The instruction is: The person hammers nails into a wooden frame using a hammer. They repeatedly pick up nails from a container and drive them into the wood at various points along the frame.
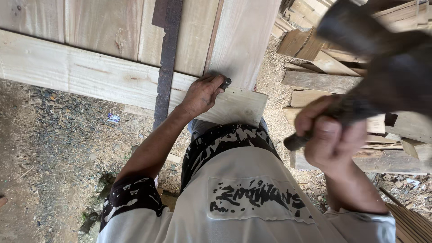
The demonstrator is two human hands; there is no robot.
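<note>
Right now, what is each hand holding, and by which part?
The right hand grips a hammer by the lower end of its handle, head raised. The left hand pinches a small dark object against the plank; what it is cannot be told.

I am seeing the hammer only as a dark blur at the upper right, its head running off the top edge. My right hand is covering most of its handle. My left hand is hiding most of a small dark object, too small to identify. The pale plank is running off the left edge.
</note>
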